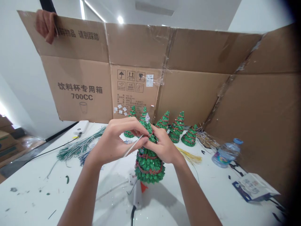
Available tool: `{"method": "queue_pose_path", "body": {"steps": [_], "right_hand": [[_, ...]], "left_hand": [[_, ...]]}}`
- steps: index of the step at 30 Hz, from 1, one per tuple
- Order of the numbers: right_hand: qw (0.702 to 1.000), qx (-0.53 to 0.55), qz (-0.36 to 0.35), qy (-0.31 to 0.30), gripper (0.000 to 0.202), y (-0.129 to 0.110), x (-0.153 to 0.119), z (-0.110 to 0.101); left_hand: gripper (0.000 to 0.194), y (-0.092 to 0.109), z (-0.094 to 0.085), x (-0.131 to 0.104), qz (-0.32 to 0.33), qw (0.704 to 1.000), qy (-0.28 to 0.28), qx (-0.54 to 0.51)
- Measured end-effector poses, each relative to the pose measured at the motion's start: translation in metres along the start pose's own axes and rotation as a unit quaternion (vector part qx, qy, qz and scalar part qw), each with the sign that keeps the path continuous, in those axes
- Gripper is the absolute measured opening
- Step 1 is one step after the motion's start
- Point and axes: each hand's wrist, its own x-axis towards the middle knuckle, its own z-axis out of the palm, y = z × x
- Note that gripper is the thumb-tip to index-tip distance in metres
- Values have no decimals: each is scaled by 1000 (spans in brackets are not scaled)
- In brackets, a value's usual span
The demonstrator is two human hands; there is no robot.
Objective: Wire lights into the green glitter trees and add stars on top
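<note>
Green and red, a decorated tree [150,166] is occupying the centre of the head view, the left hand [113,138] pinching a pale strand [133,146] before it, the right hand [163,142] touching it, whether pinching anything I cannot tell

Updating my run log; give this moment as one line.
left hand: at tree, grip unclear | right hand: holding tree | behind: other trees | table: bottle
</note>
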Motion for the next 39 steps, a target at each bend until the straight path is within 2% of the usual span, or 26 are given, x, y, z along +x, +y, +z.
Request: {"method": "queue_pose_path", "body": {"steps": [5,10,18,26,31,36,39], "right_hand": [[1000,17,13,2,27,-2,0,-1],[1000,11,2,8,21,-3,0,-2],[1000,0,7,16,26,3,-1,-6],[1000,-13,2,23,22,1,-1,-8],[1000,-10,-1,18,27,2,-1,-7],[1000,-2,-3,12,24,2,-2,-8],[1000,-12,3,20,24,1,-2,-7]], "left_hand": [[2,1,0,0,-17,1000,13,21],[5,-4,3,1,-1,999,11,32],[13,-1,8,-1,-10,999,24,29],[3,-5,11,1,8,998,34,51],[9,-3,8,0,5,999,19,27],[12,0,10,0,-21,998,50,21],[9,-2,11,0,-19,999,39,20]]}}
